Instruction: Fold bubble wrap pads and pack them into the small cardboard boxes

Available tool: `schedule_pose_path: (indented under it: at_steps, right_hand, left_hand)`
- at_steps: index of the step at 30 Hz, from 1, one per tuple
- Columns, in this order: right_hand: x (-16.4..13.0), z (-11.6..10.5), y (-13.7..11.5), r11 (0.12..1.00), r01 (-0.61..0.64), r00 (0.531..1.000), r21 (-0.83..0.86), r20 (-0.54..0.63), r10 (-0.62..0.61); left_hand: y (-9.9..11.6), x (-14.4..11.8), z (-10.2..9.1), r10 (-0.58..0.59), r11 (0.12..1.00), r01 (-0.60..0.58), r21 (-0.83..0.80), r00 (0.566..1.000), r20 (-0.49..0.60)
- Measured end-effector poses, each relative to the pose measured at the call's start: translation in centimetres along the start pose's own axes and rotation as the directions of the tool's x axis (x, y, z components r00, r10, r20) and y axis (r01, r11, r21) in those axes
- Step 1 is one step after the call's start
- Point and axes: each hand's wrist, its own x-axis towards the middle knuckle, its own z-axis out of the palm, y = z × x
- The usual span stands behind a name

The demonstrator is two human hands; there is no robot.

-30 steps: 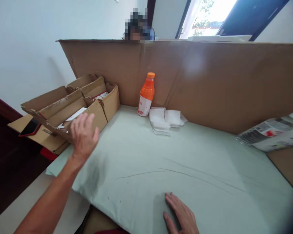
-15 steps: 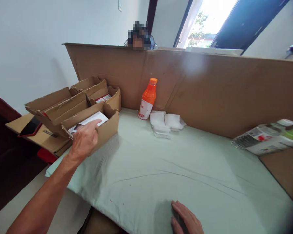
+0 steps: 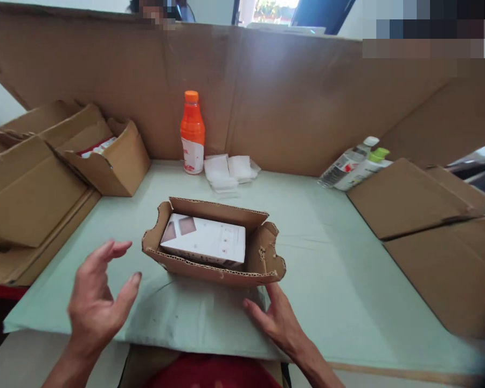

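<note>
An open-topped cardboard box point(image 3: 222, 276) stands in the middle of the table, its short ends cut in curves. Inside lies a white carton point(image 3: 210, 240) with brown printed patches, filling the left and middle of it. Left of the box is my left hand point(image 3: 99, 296), raised off the cloth, empty, with thumb and fingers apart. My right hand point(image 3: 281, 320) is at the box's front right corner, its thumb spread away. Its fingertips pass behind the box's edge, so whether they touch it I cannot tell.
Cardboard bins point(image 3: 125, 161) stand at the left, one holding red-and-white packets point(image 3: 99, 147). An orange bottle point(image 3: 193, 132) and white folded pads point(image 3: 230, 171) are by the cardboard partition point(image 3: 291, 108). At right, two bottles point(image 3: 350, 164) lean near cardboard boxes point(image 3: 440, 258).
The cardboard box with the white carton has moved from the left stack to the table's middle. My left hand has let go of it; my right hand has come up beside it. The view has shifted.
</note>
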Motion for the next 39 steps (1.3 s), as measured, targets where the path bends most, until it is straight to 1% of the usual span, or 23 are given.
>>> schedule_pose_path:
  at_steps: [2,3,4,6,7,9,13,16,18,20,21,22,23,24,25,26,27,30,32,34,35,37,39]
  right_hand:
    - [0.5,0.3,0.1,0.999,-0.007,1.000,0.043,0.027,0.006]
    - [0.7,0.6,0.3,0.998,-0.004,0.999,0.057,0.032,0.003]
    - [1.0,0.8,0.4,0.998,-0.001,0.999,0.066,0.033,-0.002]
    - [1.7,1.1,0.8,0.997,0.004,1.000,0.082,0.030,-0.007]
    - [2.3,1.2,1.0,0.996,0.001,1.000,0.092,0.031,-0.004]
    - [3.9,1.1,1.3,0.993,-0.010,0.999,0.121,0.037,0.006]
    - [9.2,0.8,2.0,0.982,-0.020,0.999,0.189,0.041,0.013]
    - [12.7,0.6,3.0,0.967,-0.048,0.997,0.252,0.074,0.030]
    - [14.4,-0.1,4.2,0.945,-0.054,0.989,0.323,0.146,0.007]
    - [16.0,-1.3,5.7,0.925,-0.060,0.973,0.375,0.230,-0.030]
    - [17.0,-2.2,6.5,0.921,-0.068,0.970,0.384,0.242,-0.029]
    - [18.3,-3.1,7.2,0.919,-0.079,0.976,0.387,0.218,-0.008]
    - [20.0,-3.9,7.9,0.915,-0.099,0.987,0.391,0.157,0.040]
    - [22.1,-4.6,8.5,0.908,-0.122,0.992,0.402,0.066,0.104]
    - [24.5,-5.1,9.1,0.894,-0.145,0.984,0.425,-0.030,0.174]
    - [27.1,-5.4,9.5,0.875,-0.168,0.964,0.454,-0.110,0.242]
    - [29.9,-5.5,9.7,0.866,-0.179,0.946,0.468,-0.161,0.282]
    - [37.4,-4.5,9.7,0.862,-0.196,0.915,0.467,-0.229,0.332]
    - [40.6,-3.8,9.0,0.865,-0.198,0.910,0.462,-0.240,0.337]
    - [41.7,-4.0,8.2,0.872,-0.178,0.914,0.456,-0.252,0.318]
    - [41.6,-4.7,7.8,0.878,-0.160,0.914,0.452,-0.268,0.305]
    - [40.1,-7.3,6.9,0.892,-0.106,0.905,0.440,-0.328,0.270]
    - [37.4,-11.2,5.9,0.913,0.013,0.897,0.407,-0.409,0.170]
  left_hand:
    - [-2.9,-0.3,1.6,-0.147,0.985,0.156,-0.078,0.983,0.110]
    - [-4.1,-0.4,2.5,-0.198,0.972,0.217,-0.090,0.963,0.184]
    - [-5.1,-0.5,3.6,-0.256,0.955,0.285,-0.079,0.931,0.261]
    - [-6.3,-0.6,5.6,-0.328,0.927,0.371,-0.052,0.870,0.369]
    - [-6.6,-0.5,6.5,-0.338,0.921,0.386,-0.046,0.853,0.398]
    - [-6.7,0.1,8.2,-0.330,0.926,0.376,-0.046,0.859,0.391]
    - [-6.6,3.3,11.1,-0.259,0.955,0.290,-0.069,0.922,0.289]
    - [-6.8,5.6,13.1,-0.202,0.966,0.233,-0.112,0.951,0.235]
    - [-7.1,6.2,14.1,-0.216,0.959,0.248,-0.139,0.953,0.212]
    - [-7.7,5.9,14.7,-0.272,0.936,0.307,-0.170,0.941,0.201]
    - [-8.0,5.6,14.8,-0.307,0.922,0.343,-0.181,0.931,0.198]
    - [-8.3,5.3,14.9,-0.340,0.908,0.375,-0.185,0.920,0.194]
    - [-8.5,5.0,14.9,-0.368,0.897,0.400,-0.185,0.911,0.188]
    - [-8.8,4.7,14.9,-0.388,0.889,0.419,-0.184,0.904,0.182]
    - [-9.0,4.5,14.9,-0.402,0.884,0.432,-0.180,0.898,0.179]
    - [-9.2,4.3,14.9,-0.412,0.881,0.441,-0.173,0.893,0.179]
    - [-9.3,4.2,14.9,-0.419,0.879,0.447,-0.165,0.890,0.179]
    - [-9.8,4.0,15.0,-0.422,0.881,0.448,-0.152,0.890,0.175]
    - [-10.0,3.9,15.0,-0.411,0.886,0.435,-0.159,0.897,0.165]
    - [-10.0,3.9,15.1,-0.394,0.892,0.420,-0.167,0.904,0.166]
    - [-9.9,3.9,15.1,-0.390,0.895,0.414,-0.163,0.906,0.163]
    - [-9.7,4.0,15.1,-0.380,0.902,0.402,-0.154,0.912,0.157]
    - [-9.5,4.2,15.1,-0.372,0.909,0.391,-0.147,0.917,0.140]
